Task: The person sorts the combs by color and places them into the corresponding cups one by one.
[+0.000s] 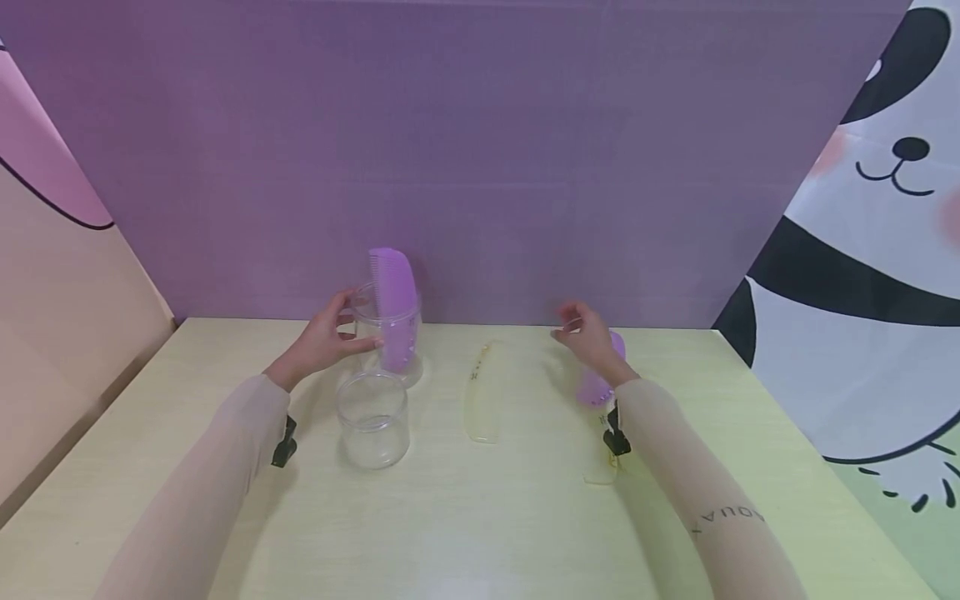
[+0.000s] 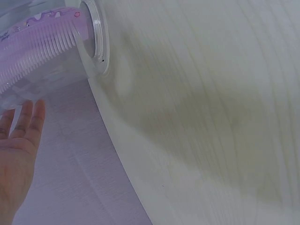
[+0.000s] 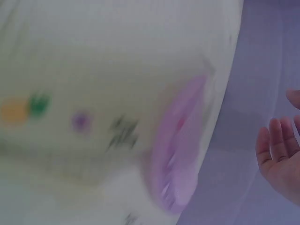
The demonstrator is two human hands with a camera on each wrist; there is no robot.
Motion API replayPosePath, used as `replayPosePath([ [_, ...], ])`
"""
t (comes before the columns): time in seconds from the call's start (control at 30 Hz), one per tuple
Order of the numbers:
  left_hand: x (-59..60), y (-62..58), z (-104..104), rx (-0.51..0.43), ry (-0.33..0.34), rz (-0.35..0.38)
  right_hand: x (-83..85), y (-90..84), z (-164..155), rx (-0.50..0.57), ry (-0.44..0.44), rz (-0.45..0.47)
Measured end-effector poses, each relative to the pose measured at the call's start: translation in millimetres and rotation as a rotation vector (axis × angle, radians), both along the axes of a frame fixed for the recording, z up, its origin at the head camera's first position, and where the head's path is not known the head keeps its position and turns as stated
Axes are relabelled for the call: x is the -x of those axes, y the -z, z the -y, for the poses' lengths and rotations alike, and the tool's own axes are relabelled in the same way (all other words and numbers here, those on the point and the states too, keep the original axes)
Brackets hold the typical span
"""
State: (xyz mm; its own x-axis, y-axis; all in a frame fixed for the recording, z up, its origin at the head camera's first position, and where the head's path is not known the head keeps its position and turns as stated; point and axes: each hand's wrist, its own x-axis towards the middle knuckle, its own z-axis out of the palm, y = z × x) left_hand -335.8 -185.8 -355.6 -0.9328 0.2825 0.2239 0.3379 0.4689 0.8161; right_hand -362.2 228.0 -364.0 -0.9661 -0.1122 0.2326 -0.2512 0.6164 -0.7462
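Lower centre of the head view: an empty clear jar stands on the pale worktop. Right of it lie two yellowish combs (translucent, hard to read). Further back, the left hand touches a taller clear cup holding an upright purple comb, fingers relaxed around its side. Right hand hovers with fingers loosely spread above a second purple comb lying near the purple backdrop.
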Motion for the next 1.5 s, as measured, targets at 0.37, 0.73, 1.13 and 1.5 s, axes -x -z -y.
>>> replayPosePath([
  [0.37, -3.0, -2.9, -3, -0.001, -0.004, 0.009, -6.2, 6.3, -45, -0.065, 0.07, 0.032],
  [0.73, -4.3, -4.7, -4, -0.003, 0.003, -0.003, -10.9, 14.8, -76, -0.141, 0.099, 0.128],
  [1.13, -5.3, -3.8, -4, -0.015, 0.004, -0.002, -5.9, 25.4, -83, -0.252, 0.121, 0.173],
  [1.5, -6.0, -4.3, -4, 0.009, -0.005, -0.007, -3.7, 27.7, -83, -0.314, 0.124, 0.173],
])
